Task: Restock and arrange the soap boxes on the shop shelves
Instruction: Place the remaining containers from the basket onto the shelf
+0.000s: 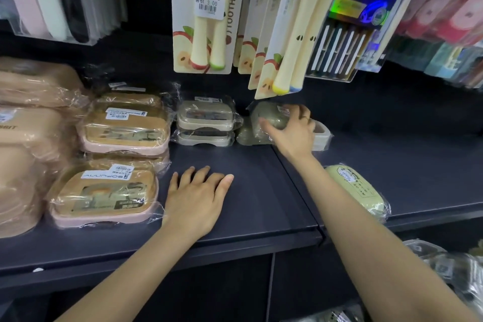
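The left hand (197, 196) lies flat on the dark shelf (261, 206), fingers straight and spread, holding nothing. It looks like it just steadies the person. Just left of it sits a pink soap box (104, 195) in clear wrap, with more pink ones stacked behind.

The right arm stretches out long and almost straight, past a yellow soap box (356, 191) that lies beside the forearm. Far back, the right hand (290, 129) has its fingers curled over a green soap box (269, 116) and grips it from the top. That green box sits on another green one under it. A pale box peeks out just right of the hand. A grey stack (206, 123) stands just left of the grip.

I think the step is setting the green box neatly on its pile at the back. Next, the hand likely needs to line it up straight with the grey stack, then let go gently so the pile does not slip. Toothbrush packs (206, 15) hang just above the grip and could get bumped.
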